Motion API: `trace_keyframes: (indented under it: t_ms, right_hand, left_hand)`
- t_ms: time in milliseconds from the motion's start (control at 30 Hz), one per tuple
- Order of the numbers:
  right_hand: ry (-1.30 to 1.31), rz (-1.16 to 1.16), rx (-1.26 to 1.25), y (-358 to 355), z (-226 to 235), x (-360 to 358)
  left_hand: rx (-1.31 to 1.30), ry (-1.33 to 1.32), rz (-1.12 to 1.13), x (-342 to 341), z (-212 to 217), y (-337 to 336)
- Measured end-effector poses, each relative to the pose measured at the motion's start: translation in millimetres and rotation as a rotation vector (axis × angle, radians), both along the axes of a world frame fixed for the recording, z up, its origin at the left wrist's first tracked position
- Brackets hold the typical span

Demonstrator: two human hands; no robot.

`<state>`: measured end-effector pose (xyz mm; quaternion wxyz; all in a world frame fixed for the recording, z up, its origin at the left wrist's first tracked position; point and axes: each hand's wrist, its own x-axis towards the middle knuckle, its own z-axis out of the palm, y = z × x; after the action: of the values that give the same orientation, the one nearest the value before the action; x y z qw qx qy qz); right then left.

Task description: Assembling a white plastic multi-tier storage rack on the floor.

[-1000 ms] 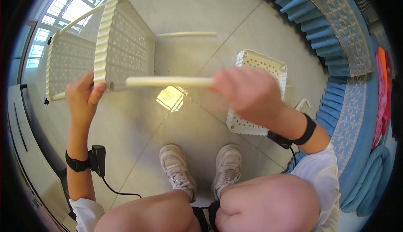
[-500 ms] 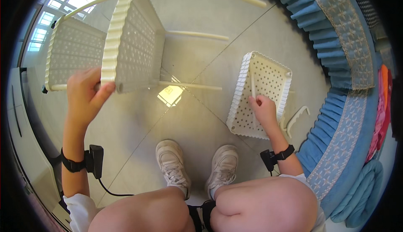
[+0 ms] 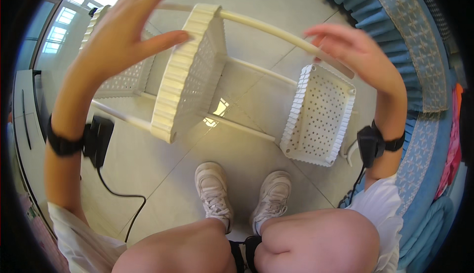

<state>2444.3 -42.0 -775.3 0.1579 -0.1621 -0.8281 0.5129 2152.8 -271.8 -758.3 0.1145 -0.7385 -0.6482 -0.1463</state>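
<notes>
My left hand (image 3: pixel 131 33) is raised over the near tier of a cream plastic shelf rack (image 3: pixel 190 70). Its fingers are spread and hold nothing, with the thumb close to the tier's scalloped rim. My right hand (image 3: pixel 358 53), blurred, is up at the free end of the rack's top pole. A pale rod (image 3: pixel 338 64) lies in its fingers, in line with that pole; whether the two touch cannot be made out. Below it, a loose white basket tier (image 3: pixel 323 115) with a holed base rests on the floor.
A curved white piece (image 3: pixel 351 153) lies beside the loose basket, partly hidden by my right forearm. A blue skirted bed cover (image 3: pixel 390 31) runs along the right side. White cabinet drawers (image 3: pixel 29 120) stand at the left. My shoes (image 3: pixel 215 189) are on the tiled floor.
My left hand has let go of the rack's rim and lifted open. My right hand has risen from the basket with the rod to the top pole. The rack has shifted right and nearer.
</notes>
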Motion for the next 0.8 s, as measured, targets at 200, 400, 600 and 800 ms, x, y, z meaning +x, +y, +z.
trace_keyframes:
  t_ms: [200,400,600,800]
  right_hand:
    - [-0.559,0.446,-0.551,-4,-35,-21]
    - [-0.222,0.116,0.483,-50,-16,-2]
    - [-0.023,0.042,0.884,-68,-14,3]
    - [-0.243,0.166,0.615,-77,-50,4]
  left_hand:
    - [-0.456,-0.209,0.154,-27,-13,25]
    - [-0.06,-0.168,0.097,-4,7,-11]
    - [0.195,0.088,0.157,23,-6,-41]
    - [0.095,0.079,0.199,33,-46,-52]
